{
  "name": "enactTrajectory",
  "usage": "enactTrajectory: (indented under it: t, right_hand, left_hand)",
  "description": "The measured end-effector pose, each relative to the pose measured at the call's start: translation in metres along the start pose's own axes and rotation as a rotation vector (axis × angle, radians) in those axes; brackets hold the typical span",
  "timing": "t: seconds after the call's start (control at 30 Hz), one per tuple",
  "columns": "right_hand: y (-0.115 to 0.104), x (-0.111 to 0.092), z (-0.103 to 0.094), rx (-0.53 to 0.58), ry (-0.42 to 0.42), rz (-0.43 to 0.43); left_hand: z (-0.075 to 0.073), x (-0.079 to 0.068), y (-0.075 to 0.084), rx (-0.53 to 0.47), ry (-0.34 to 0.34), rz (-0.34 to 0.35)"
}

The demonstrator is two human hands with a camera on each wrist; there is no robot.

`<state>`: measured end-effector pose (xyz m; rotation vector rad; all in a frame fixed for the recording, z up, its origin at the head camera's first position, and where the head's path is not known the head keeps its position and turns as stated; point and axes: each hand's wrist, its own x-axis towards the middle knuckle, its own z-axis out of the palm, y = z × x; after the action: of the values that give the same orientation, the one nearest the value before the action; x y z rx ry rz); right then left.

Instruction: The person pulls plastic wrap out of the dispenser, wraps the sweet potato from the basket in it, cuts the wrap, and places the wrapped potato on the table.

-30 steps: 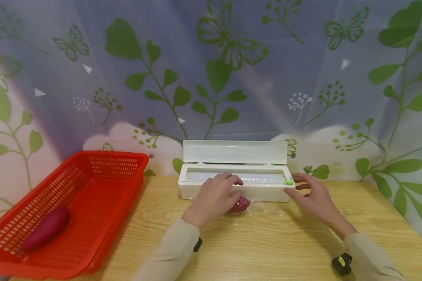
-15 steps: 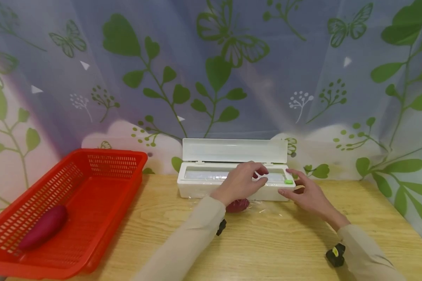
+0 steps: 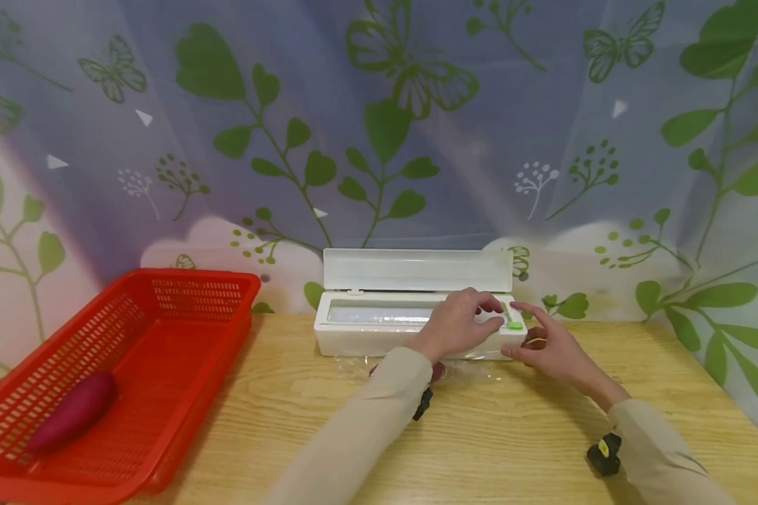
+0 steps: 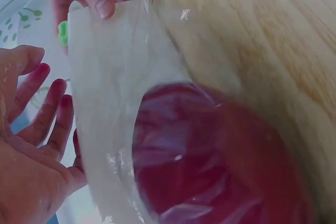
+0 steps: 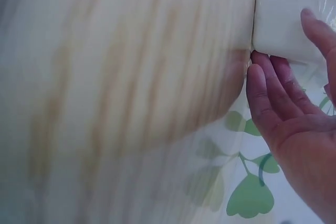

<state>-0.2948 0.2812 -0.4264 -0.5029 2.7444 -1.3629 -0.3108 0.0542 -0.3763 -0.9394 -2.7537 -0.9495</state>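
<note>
Hovering over the white film box (image 3: pixel 350 342) with the left hand (image 3: pixel 457 322), holding nothing in its loosely bent fingers. Bracing the box at its right end between thumb and fingers of the right hand (image 3: pixel 559 347), near the green slider (image 3: pixel 514 325). Probably dealing with light, stiff plastic, liable to skid, so calling for a hold at both ends. Finding a purplish tuber (image 4: pixel 199 150) just in front of the box on the wooden table (image 3: pixel 227 449), mostly hidden in the head view, with clear film (image 3: pixel 354 365) over it. Probably handling as firm and dense but slippery under film, so needing a cupping hold round its thick middle. Treating the film as thin, clingy, easily torn; best taking it by an edge. Farther left, seeing a red basket (image 3: pixel 170 365) holding a bare second tuber (image 3: pixel 72 412).
</note>
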Motion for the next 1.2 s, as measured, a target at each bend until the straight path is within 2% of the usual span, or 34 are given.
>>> enactTrajectory:
  t: [0.2, 0.43, 0.53, 0.93, 1.2]
  right_hand:
    - [0.001, 0.000, 0.001, 0.018, -0.003, -0.007]
    - [0.002, 0.001, 0.001, 0.027, -0.007, -0.020]
    - [0.004, 0.001, 0.002, 0.022, -0.004, -0.024]
    - [-0.002, 0.002, 0.002, -0.015, 0.017, -0.044]
    - [-0.007, 0.002, 0.002, -0.033, 0.011, -0.039]
  left_hand:
    - [0.009, 0.003, 0.000, 0.049, 0.011, 0.021]
    - [0.020, 0.006, 0.004, 0.225, 0.031, -0.031]
    - [0.021, 0.005, 0.007, 0.263, 0.033, -0.048]
    - [0.019, 0.004, 0.007, 0.285, 0.050, -0.032]
    - [0.017, 0.002, 0.008, 0.306, 0.021, -0.042]
